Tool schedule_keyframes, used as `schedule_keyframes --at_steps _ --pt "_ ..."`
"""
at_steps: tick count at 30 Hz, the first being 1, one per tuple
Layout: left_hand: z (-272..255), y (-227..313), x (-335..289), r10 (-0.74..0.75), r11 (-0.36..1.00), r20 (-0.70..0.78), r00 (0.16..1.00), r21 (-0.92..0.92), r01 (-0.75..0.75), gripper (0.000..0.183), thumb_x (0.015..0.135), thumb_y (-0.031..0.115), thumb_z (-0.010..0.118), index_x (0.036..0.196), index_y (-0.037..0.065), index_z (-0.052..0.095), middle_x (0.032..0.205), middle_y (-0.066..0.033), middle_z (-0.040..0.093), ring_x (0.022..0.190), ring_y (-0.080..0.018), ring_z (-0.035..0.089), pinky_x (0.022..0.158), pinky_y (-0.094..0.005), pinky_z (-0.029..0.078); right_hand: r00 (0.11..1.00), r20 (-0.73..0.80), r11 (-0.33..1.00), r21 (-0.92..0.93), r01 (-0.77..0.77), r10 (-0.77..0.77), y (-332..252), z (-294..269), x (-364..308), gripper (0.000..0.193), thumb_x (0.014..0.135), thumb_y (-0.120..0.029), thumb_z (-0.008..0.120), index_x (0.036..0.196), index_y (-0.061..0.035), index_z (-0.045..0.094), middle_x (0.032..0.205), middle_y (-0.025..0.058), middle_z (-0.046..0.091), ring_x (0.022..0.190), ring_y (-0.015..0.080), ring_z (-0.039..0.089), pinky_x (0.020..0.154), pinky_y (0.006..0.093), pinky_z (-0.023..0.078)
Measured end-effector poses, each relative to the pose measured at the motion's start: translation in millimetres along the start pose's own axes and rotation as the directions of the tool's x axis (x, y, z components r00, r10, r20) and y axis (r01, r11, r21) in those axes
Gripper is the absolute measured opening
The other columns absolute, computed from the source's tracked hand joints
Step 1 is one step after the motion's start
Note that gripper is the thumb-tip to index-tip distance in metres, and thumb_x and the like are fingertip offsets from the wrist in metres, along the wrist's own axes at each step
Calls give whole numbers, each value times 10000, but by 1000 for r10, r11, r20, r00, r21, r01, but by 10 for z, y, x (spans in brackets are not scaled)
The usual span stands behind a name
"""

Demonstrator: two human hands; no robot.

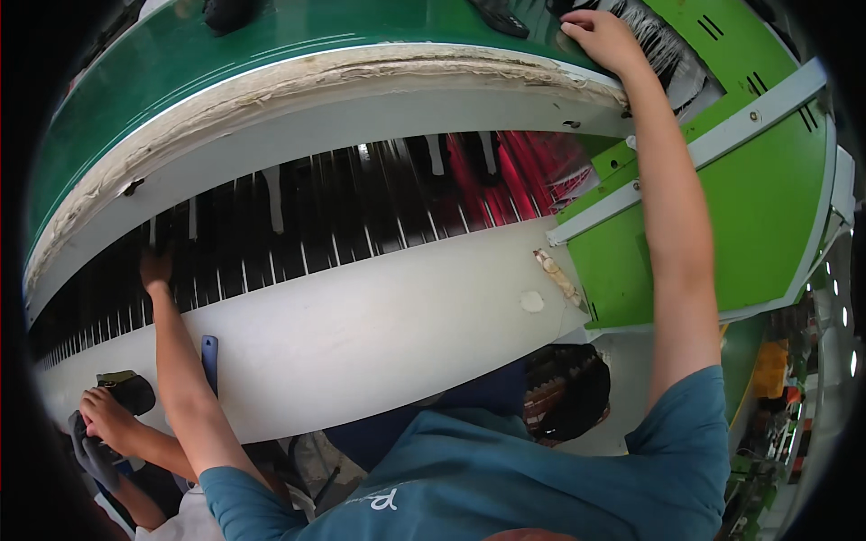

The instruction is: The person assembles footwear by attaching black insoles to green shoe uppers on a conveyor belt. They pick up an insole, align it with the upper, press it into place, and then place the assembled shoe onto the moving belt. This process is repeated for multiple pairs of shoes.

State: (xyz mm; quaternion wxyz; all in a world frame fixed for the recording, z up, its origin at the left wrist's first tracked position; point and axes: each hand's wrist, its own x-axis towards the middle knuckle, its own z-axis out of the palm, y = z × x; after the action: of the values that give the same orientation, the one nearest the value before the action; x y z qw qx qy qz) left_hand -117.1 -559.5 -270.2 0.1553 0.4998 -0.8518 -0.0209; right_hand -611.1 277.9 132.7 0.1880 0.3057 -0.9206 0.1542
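Observation:
My left hand (157, 268) reaches into a dark row of slots (298, 236), set apart by thin pale dividers. It is beside one narrow pale upright piece, and its fingers are lost in the shadow. At the far right, my right hand (606, 38) rests over a green curved surface (216, 68). Its thumb and fingertips are drawn together next to a small dark item (558, 7) at the picture's top edge. Whatever lies between those fingertips is too small to make out. Two more dark items, a black one (501, 16) and another (230, 13), lie on the green surface.
A white shelf (379, 334) runs before the slots, with a blue-handled tool (209, 361) on it. A green machine panel (704, 225) with a pale metal bar (722, 140) stands at right. At lower left, a co-worker's hand (108, 422) holds a dark item (131, 392).

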Motion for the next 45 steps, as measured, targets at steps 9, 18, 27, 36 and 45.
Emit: schedule_keyframes --at_steps 9,18,27,36,45 --pt "-1077 838 -567 -55 992 -161 985 -122 36 978 843 746 822 1499 36 676 1472 -259 709 1382 -432 674 1154 -514 531 931 -98 906 216 364 -350 -2278 141 -245 275 900 -201 690 1066 -78 870 1051 221 816 1014 410 791 953 483 616" --pt "-2333 2559 -3580 211 574 -371 904 -701 -422 573 859 156 969 1371 34 743 1240 -142 800 1117 -255 775 1003 -357 590 956 -208 939 233 255 -208 -1972 -357 -1198 433 797 -220 814 1178 -17 836 1120 223 794 1063 374 765 975 424 592" --pt "-2622 3158 -5334 739 440 -185 648 -596 -672 443 747 71 897 1171 84 767 1268 -81 736 1215 -339 701 972 -437 600 996 -79 893 450 -6 47 -1376 -8 -2918 939 800 -185 917 1640 -135 500 1297 199 687 1104 331 699 997 444 588" --pt "-2321 4066 -4746 845 456 81 529 -626 -633 775 855 380 925 1479 34 624 1393 -206 710 1243 -418 702 1030 -486 585 963 -246 816 575 57 106 -1722 673 -3727 910 831 -16 839 1660 -51 467 1280 162 607 1190 323 645 1074 433 538" --pt "-2141 3900 -4763 710 209 -36 704 -943 -259 608 928 305 907 1378 -21 661 1077 -118 752 1010 -244 736 927 -358 584 946 -263 776 630 22 187 -1724 574 -3968 836 861 -50 865 1616 -25 509 1260 181 610 1170 354 637 1031 452 545"
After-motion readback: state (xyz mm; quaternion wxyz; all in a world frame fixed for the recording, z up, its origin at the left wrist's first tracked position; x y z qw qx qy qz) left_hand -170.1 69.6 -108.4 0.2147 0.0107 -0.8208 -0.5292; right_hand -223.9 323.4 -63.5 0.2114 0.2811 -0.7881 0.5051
